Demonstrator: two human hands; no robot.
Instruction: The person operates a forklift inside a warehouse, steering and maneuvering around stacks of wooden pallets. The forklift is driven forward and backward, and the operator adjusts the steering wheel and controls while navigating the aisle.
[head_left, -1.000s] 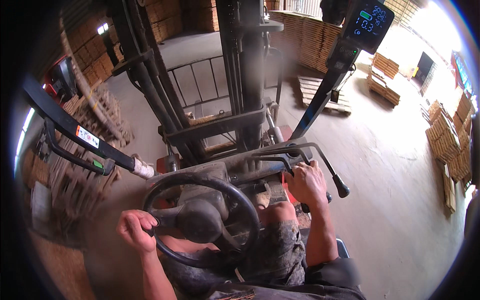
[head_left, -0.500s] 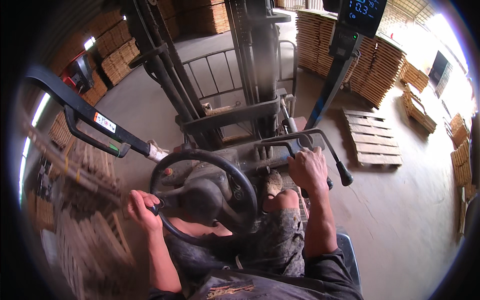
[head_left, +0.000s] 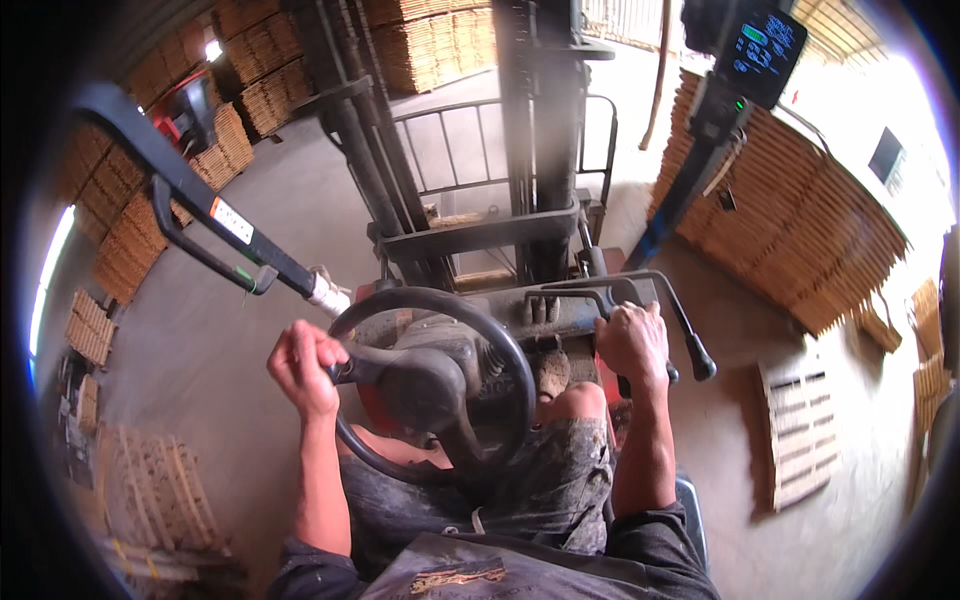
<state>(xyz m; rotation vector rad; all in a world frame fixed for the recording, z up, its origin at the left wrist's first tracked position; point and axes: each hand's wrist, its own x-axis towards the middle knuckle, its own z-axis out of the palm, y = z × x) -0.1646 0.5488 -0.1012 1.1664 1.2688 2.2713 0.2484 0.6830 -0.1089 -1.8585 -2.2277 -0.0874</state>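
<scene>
I sit at the controls of a forklift. My left hand is closed around the knob at the left side of the black steering wheel. On the right, my right hand rests with curled fingers over the control levers, closed on one whose top it hides. Beside it, a bent black lever ends in a round knob, untouched. Ahead stands the dark mast with its crossbar. A shoe shows on the floor beneath the levers.
Tall stacks of wooden boards stand at the right, with more stacks at the back. A pallet lies on the right floor; slatted wood lies at lower left. A lit display tops the right post.
The surroundings have shifted around the forklift; the right pallet and board stacks sit farther right and nearer. My left hand and the wheel knob have moved up, turning the wheel clockwise.
</scene>
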